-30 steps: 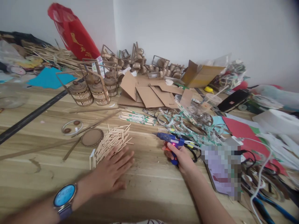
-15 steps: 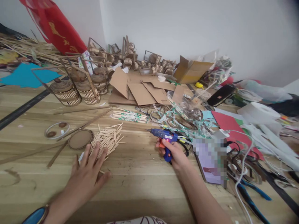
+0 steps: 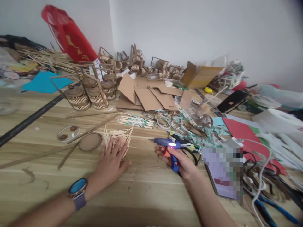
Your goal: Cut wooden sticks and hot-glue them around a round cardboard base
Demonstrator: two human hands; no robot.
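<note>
My left hand (image 3: 112,162) lies with fingers spread on a loose pile of short wooden sticks (image 3: 121,135). My right hand (image 3: 178,159) is wrapped round the handle of a blue glue gun (image 3: 165,143), whose nozzle points left over the wooden table (image 3: 142,192). A round brown disc with a braided rim (image 3: 90,142) sits just left of the sticks. Beside it, a white ring (image 3: 68,133) surrounds two small brown discs. Wrapped stick bundles (image 3: 136,121) lie behind the pile.
Cardboard pieces (image 3: 148,98) and lidded miniature baskets (image 3: 77,97) stand farther back. Clear wrappers (image 3: 189,126), a phone (image 3: 220,176), a white cable (image 3: 260,176) and blue-handled pliers (image 3: 276,208) are at the right. A black strip (image 3: 30,118) crosses the left.
The view has shifted, so most things appear farther right. My left hand has moved right across the stick pile, pushing the sticks closer together. The glue gun remains in my right hand.
</note>
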